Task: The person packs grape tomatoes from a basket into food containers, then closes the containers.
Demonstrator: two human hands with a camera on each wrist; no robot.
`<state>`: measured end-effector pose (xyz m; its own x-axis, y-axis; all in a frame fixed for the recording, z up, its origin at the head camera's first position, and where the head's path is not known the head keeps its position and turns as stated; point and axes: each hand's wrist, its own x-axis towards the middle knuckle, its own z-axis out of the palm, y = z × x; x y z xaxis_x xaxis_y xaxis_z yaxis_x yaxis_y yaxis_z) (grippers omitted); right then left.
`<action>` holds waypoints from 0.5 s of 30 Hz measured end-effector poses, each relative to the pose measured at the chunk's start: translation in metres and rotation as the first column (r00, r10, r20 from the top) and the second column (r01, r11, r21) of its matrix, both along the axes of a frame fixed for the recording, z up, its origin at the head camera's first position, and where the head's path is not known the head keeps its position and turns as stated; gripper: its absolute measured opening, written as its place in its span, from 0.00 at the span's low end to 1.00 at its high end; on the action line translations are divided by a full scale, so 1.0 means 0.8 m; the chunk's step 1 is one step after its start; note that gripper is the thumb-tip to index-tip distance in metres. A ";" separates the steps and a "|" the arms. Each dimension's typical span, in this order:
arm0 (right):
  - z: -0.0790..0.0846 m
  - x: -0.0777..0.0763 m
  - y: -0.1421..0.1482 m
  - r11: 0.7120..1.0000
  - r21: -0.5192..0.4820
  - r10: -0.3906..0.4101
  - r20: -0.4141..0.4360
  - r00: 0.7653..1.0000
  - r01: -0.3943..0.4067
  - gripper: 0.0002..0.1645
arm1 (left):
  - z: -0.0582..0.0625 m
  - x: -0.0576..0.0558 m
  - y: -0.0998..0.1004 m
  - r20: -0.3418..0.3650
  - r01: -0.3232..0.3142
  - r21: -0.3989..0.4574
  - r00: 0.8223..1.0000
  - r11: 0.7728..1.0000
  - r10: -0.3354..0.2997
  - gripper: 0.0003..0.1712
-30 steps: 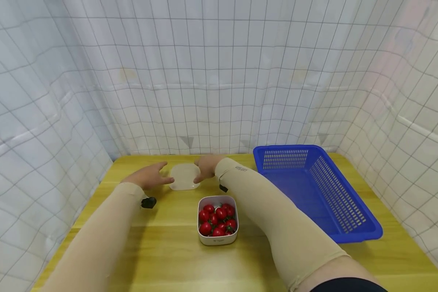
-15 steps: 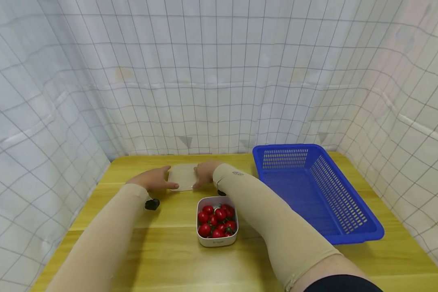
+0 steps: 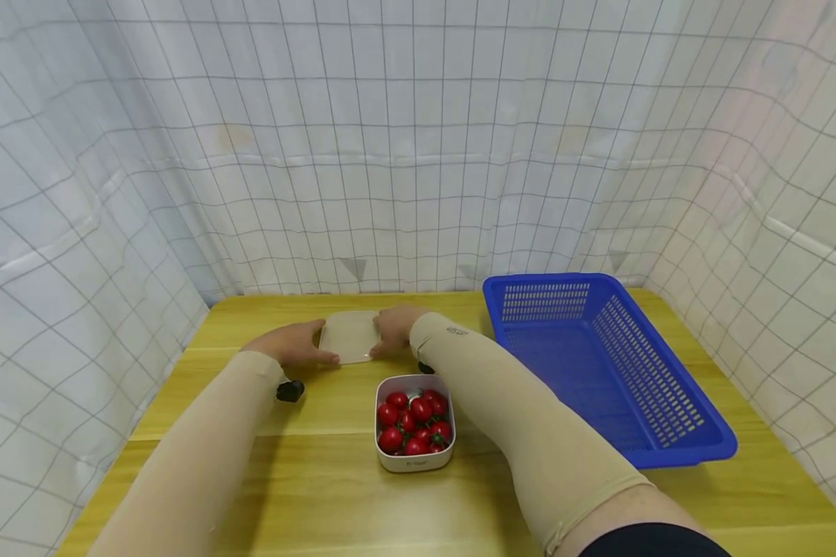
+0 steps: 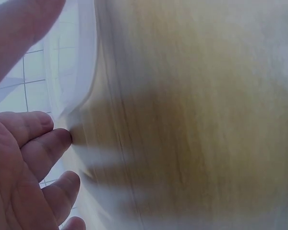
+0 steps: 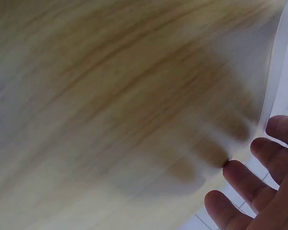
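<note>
A thin, pale translucent square lid (image 3: 351, 337) lies on the wooden table between my two hands. My left hand (image 3: 289, 345) is at its left side, thumb by the near corner and index finger by the far one. In the left wrist view, loosely bent fingertips (image 4: 62, 136) reach the lid's edge (image 4: 90, 72). From the opposite side, my right hand (image 3: 395, 330) touches the right edge with thumb and fingers spread. The right wrist view has relaxed fingertips (image 5: 277, 125) right at the rim (image 5: 271, 91). Nearer stands a white square container (image 3: 415, 464) holding several red tomatoes (image 3: 421, 408).
A blue plastic basket (image 3: 557, 371) with slotted walls stands on the right of the yellow wooden table (image 3: 320, 480). White grid-patterned curtain (image 3: 418, 155) encloses the back and both sides.
Both hands have come inward to the lid's side edges; over the last half second they have barely moved. The container and basket have stayed in place.
</note>
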<state>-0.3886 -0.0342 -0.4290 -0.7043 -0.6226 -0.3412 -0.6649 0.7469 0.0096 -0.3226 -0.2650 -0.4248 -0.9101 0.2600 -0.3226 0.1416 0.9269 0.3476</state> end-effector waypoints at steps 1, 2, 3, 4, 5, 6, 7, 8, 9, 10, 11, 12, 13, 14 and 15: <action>0.000 0.000 0.001 1.000 -0.002 0.006 -0.004 1.000 -0.006 0.41 | 0.001 0.000 0.001 0.000 0.006 -0.003 1.000 1.000 -0.006 0.62; 0.000 0.000 0.002 1.000 -0.012 0.009 -0.005 1.000 -0.009 0.40 | 0.001 0.000 0.002 -0.002 0.015 -0.006 1.000 1.000 -0.015 0.62; 0.000 0.000 0.003 1.000 -0.021 0.010 -0.006 1.000 -0.010 0.38 | 0.001 0.000 0.002 -0.002 0.021 -0.006 1.000 1.000 -0.021 0.61; 0.002 0.000 0.004 0.999 -0.030 0.014 -0.007 1.000 -0.015 0.37 | 0.001 0.000 0.002 -0.003 0.024 -0.007 1.000 1.000 -0.024 0.60; 0.003 0.001 0.004 0.999 -0.039 0.016 -0.008 1.000 -0.016 0.35 | 0.002 0.000 0.002 -0.005 0.029 -0.008 1.000 1.000 -0.029 0.60; 0.004 0.001 0.004 0.999 -0.048 0.014 -0.008 1.000 -0.015 0.35 | 0.001 0.000 0.003 -0.007 0.031 -0.011 0.999 0.999 -0.032 0.59; 0.004 0.001 0.005 0.998 -0.060 0.005 -0.008 1.000 -0.006 0.34 | 0.001 -0.001 0.002 -0.008 0.032 -0.015 0.999 0.999 -0.033 0.59; 0.004 0.001 0.005 0.997 -0.071 -0.005 -0.006 1.000 0.004 0.35 | 0.000 -0.002 0.002 -0.009 0.031 -0.016 0.999 0.999 -0.031 0.59; 0.002 0.000 0.005 0.997 -0.071 -0.016 -0.006 1.000 0.015 0.37 | -0.001 -0.002 0.002 -0.009 0.028 -0.018 1.000 0.999 -0.028 0.58; 0.000 -0.001 0.005 0.998 -0.064 -0.029 -0.005 1.000 0.028 0.40 | -0.002 -0.003 0.002 -0.009 0.023 -0.022 1.000 0.999 -0.024 0.58; -0.003 -0.002 0.006 0.997 -0.057 -0.048 0.003 0.999 0.048 0.44 | -0.003 -0.003 0.002 -0.011 0.022 -0.023 1.000 0.999 -0.022 0.58; -0.007 -0.003 0.006 0.997 -0.048 -0.068 0.009 0.998 0.068 0.49 | -0.004 -0.003 0.001 -0.011 0.018 -0.025 1.000 1.000 -0.019 0.58; -0.010 -0.004 0.006 0.996 -0.038 -0.085 0.015 0.996 0.085 0.53 | -0.004 -0.004 0.001 -0.012 0.016 -0.025 1.000 1.000 -0.017 0.58; -0.013 -0.005 0.007 0.995 -0.024 -0.097 0.020 0.995 0.097 0.57 | -0.005 -0.004 0.001 -0.015 0.016 -0.026 1.000 1.000 -0.016 0.57; -0.014 -0.006 0.008 0.994 -0.017 -0.105 0.026 0.994 0.105 0.59 | -0.006 -0.004 0.001 -0.019 0.015 -0.025 1.000 1.000 -0.015 0.57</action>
<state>-0.3934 -0.0281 -0.4405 -0.7578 -0.5519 -0.3482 -0.5824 0.8126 -0.0204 -0.3258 -0.2644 -0.4292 -0.9121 0.2660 -0.3120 0.1620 0.9329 0.3216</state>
